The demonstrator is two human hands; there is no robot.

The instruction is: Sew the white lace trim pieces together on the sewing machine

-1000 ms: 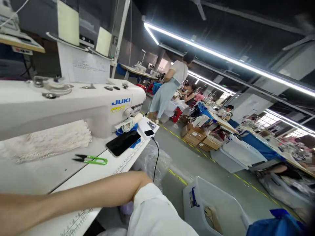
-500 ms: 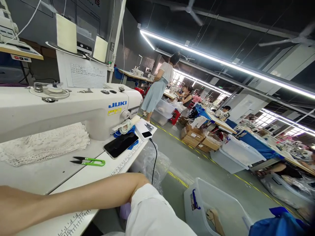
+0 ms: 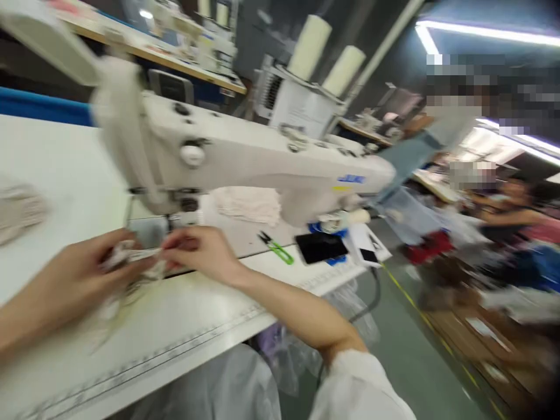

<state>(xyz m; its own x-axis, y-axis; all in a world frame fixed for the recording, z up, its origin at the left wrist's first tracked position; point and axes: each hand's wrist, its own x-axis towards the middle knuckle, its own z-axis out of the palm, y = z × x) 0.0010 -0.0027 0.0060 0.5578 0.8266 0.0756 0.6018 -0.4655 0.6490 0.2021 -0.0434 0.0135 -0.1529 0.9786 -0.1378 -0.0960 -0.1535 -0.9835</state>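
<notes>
Both my hands are in front of a white sewing machine [image 3: 245,154], close to its needle area. A strip of pale lace fabric [image 3: 146,280] stretches between them and hangs over the table edge side. My left hand [image 3: 94,265] is closed on the strip, thumb on top. Finger and thumb of my right hand [image 3: 199,251] pinch the strip's other end. Motion blurs the view, so the exact folds cannot be made out. Behind the right hand, a pile of white lace fabric [image 3: 249,204] lies under the machine's arm.
Green-handled thread snips [image 3: 277,248] and a black phone [image 3: 321,247] lie right of my right hand. More pale fabric [image 3: 20,210] rests at the left on the white table [image 3: 74,157]. Thread cones [image 3: 310,46] stand behind the machine. Cardboard boxes [image 3: 476,332] are on the floor.
The view has swung left and down, bringing both hands, the lace strip and the needle end of the machine into sight. Before, only my right arm showed.
</notes>
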